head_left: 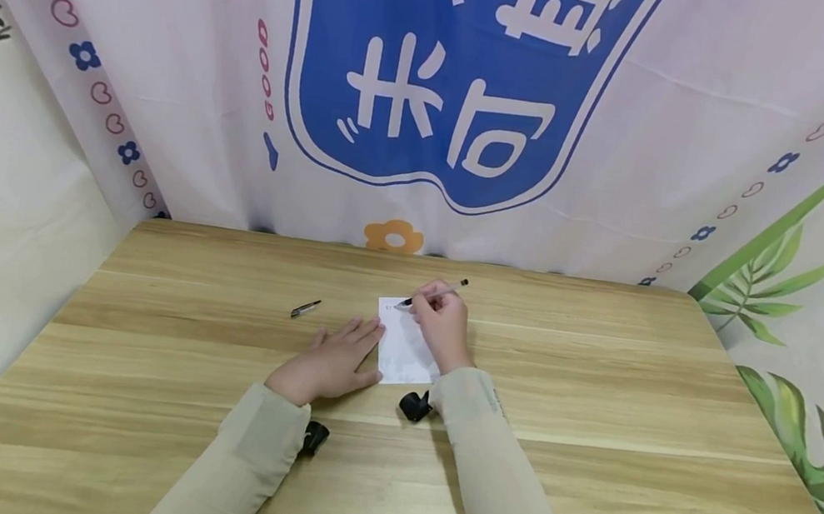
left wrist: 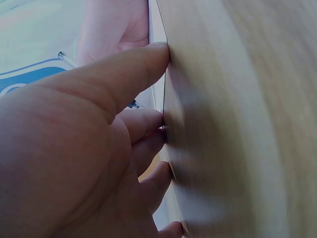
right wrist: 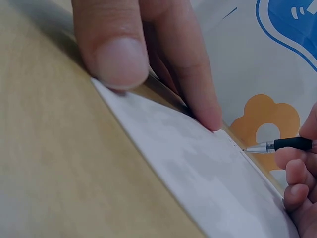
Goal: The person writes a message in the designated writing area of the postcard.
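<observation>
Wood-grain table (head_left: 595, 377) is fronting printed cloth (head_left: 210, 102); white paper (head_left: 405, 353) is bearing small marks (head_left: 388, 307). Left hand (head_left: 331, 364) is resting, fingers spread; right hand (head_left: 443, 321) is pinching black-gripped pen (right wrist: 286, 144).

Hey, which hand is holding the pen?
The right hand: it grips the pen, with the tip at the paper. The left hand holds no pen; it rests at the paper's left edge.

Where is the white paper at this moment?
In the head view, the white paper lies on the table, right of the left hand, partly beneath the right hand and pen.
</observation>
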A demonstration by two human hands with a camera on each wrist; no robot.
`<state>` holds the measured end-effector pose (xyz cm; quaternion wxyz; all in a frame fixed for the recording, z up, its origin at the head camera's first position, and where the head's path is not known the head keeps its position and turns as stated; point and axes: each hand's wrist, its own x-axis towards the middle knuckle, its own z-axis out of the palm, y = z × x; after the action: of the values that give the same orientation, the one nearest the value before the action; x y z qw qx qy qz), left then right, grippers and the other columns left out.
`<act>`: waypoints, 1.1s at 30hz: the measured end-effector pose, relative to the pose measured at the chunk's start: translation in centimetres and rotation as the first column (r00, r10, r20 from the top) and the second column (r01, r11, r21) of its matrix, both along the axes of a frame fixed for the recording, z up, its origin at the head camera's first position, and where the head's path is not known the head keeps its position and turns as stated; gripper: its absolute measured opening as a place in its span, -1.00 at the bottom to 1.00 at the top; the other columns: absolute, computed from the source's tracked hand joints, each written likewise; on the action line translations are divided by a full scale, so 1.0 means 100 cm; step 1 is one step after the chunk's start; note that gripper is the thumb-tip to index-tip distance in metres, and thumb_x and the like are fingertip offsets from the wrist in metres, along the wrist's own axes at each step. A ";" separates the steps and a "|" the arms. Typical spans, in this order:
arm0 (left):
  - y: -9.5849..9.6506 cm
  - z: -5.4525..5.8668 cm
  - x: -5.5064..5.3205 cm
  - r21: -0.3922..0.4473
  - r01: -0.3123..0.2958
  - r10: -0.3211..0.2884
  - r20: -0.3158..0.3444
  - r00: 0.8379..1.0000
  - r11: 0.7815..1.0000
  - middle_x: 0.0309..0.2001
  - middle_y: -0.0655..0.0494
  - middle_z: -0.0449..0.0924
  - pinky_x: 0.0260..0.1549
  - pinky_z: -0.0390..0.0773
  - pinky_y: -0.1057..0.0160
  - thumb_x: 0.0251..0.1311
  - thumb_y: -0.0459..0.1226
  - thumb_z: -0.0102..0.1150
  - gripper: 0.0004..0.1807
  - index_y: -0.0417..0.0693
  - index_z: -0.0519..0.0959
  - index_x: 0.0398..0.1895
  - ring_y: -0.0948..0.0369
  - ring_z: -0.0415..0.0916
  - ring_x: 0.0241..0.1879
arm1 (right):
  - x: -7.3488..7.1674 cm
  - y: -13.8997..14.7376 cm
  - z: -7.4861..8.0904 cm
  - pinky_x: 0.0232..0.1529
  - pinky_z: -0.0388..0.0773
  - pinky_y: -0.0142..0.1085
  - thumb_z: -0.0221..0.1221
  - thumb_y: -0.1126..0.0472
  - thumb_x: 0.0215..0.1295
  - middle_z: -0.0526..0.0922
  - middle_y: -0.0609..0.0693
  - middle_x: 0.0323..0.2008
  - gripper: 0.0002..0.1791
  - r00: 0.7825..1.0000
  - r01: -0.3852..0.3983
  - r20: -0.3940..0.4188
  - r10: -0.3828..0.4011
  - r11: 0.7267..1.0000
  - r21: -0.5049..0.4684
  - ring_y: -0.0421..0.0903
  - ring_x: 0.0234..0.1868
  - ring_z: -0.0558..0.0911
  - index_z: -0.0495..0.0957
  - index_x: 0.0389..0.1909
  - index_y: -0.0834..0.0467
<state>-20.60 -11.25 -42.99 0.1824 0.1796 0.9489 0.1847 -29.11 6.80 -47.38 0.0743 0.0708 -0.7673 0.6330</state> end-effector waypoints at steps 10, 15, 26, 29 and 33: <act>-0.005 0.003 0.001 0.006 0.003 -0.003 0.006 1.000 1.000 0.63 -0.05 -0.15 0.39 -0.21 -0.45 0.51 -0.04 0.04 -0.21 -0.16 0.01 0.62 -0.13 -0.27 0.60 | -0.001 -0.005 0.000 -0.44 0.49 -0.40 0.15 0.32 0.35 0.63 0.03 -0.43 -0.90 1.000 -0.010 -0.003 0.010 1.000 0.001 -0.13 -0.47 0.55 0.61 -0.35 0.21; -0.005 0.003 0.005 0.015 0.007 -0.007 0.010 1.000 1.000 0.63 -0.07 -0.15 0.39 -0.21 -0.46 0.50 -0.04 0.05 -0.20 -0.18 0.01 0.62 -0.15 -0.27 0.59 | 0.003 -0.005 -0.001 -0.45 0.49 -0.41 0.15 0.33 0.36 0.63 0.04 -0.43 -0.89 1.000 0.002 -0.005 -0.002 1.000 -0.018 -0.14 -0.48 0.55 0.61 -0.35 0.23; 0.008 -0.008 0.007 0.028 -0.001 0.001 -0.004 1.000 1.000 0.62 -0.02 -0.06 0.40 -0.14 -0.43 0.48 -0.01 0.08 -0.21 -0.13 0.07 0.61 -0.09 -0.20 0.60 | 0.010 0.009 -0.007 -0.47 0.49 -0.42 0.15 0.36 0.32 0.62 0.03 -0.45 -0.90 1.000 0.015 -0.022 -0.015 1.000 0.004 -0.13 -0.49 0.55 0.62 -0.37 0.24; 0.007 -0.007 0.006 0.017 -0.011 0.011 -0.002 1.000 1.000 0.63 0.02 -0.11 0.42 -0.17 -0.40 0.48 0.00 0.07 -0.20 -0.09 0.04 0.63 -0.06 -0.24 0.60 | 0.007 0.008 -0.005 -0.46 0.49 -0.41 0.16 0.35 0.32 0.62 0.04 -0.45 -0.90 1.000 -0.002 -0.019 0.002 1.000 -0.002 -0.13 -0.48 0.54 0.63 -0.36 0.23; 0.003 -0.002 0.004 0.020 -0.016 0.016 0.003 1.000 1.000 0.63 0.00 -0.13 0.41 -0.19 -0.42 0.49 -0.03 0.08 -0.20 -0.12 0.04 0.62 -0.08 -0.25 0.60 | 0.003 0.004 -0.004 -0.44 0.49 -0.40 0.16 0.31 0.32 0.62 0.02 -0.44 -0.90 1.000 -0.024 -0.001 0.024 1.000 0.004 -0.13 -0.46 0.55 0.62 -0.36 0.20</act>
<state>-20.21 -11.00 -43.24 0.1806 0.1735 0.9481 0.1958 -28.80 7.16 -47.74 0.0670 0.0807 -0.7676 0.6322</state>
